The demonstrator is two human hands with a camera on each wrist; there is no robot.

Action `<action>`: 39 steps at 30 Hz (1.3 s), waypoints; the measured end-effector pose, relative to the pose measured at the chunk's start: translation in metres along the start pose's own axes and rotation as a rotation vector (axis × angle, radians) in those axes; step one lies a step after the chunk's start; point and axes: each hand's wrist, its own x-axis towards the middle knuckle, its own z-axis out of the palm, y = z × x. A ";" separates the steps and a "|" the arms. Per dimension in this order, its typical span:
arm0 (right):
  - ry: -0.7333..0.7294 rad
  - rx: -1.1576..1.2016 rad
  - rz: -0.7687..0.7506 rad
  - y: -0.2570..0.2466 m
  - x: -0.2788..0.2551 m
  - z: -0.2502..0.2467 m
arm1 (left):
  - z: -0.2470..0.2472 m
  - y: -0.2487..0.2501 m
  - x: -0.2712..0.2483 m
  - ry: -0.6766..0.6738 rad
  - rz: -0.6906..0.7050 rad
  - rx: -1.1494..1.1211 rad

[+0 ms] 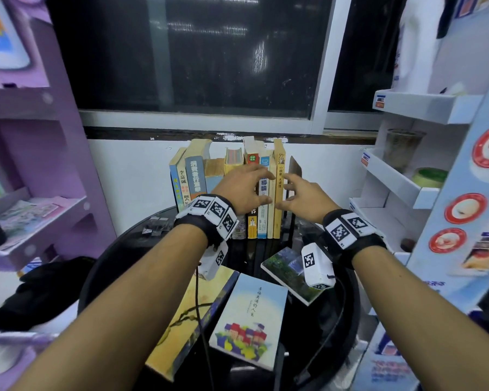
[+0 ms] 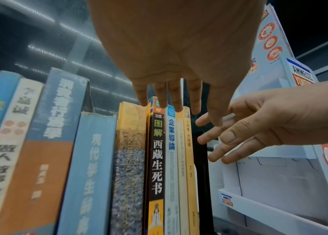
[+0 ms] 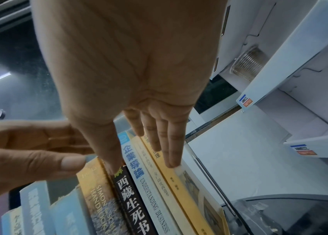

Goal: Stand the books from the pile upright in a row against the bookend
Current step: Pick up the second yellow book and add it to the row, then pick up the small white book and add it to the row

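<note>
Several books stand upright in a row point(image 1: 226, 182) at the back of the round black table point(image 1: 119, 249). The row ends on the right in a thin yellow book point(image 1: 278, 210) next to the dark bookend point(image 1: 295, 167). My left hand point(image 1: 254, 184) hovers in front of the spines with its fingers spread, their tips near the book tops point(image 2: 171, 105). My right hand point(image 1: 288, 193) has straight fingers lying on the yellow book point(image 3: 181, 187), fingertips point(image 3: 172, 163) at its spine edge. Three books lie flat near me: a yellow one point(image 1: 181, 320), a pale blue one point(image 1: 251, 314) and a green one point(image 1: 285, 270).
A purple shelf unit point(image 1: 40, 210) stands to the left and a white display rack point(image 1: 401, 187) to the right. A black cloth point(image 1: 40, 292) lies at the left of the table. Small dark clips point(image 1: 156, 225) sit on the table by the row's left end.
</note>
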 end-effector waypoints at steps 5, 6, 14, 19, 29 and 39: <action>-0.144 -0.086 0.087 -0.001 -0.025 0.010 | 0.009 0.006 -0.030 -0.250 -0.084 -0.027; -0.176 -0.103 0.102 0.000 -0.029 0.013 | 0.011 0.008 -0.036 -0.304 -0.106 -0.038; -0.365 -0.290 0.123 0.005 -0.064 0.031 | 0.029 0.023 -0.073 -0.742 -0.183 -0.076; -0.429 -0.320 0.149 0.009 -0.078 0.045 | 0.040 0.025 -0.083 -0.840 -0.187 -0.067; -0.542 -0.432 0.145 0.010 -0.089 0.065 | 0.056 0.024 -0.089 -0.905 -0.161 0.031; -0.567 -0.458 0.143 0.010 -0.090 0.076 | 0.062 0.022 -0.092 -0.815 -0.099 0.070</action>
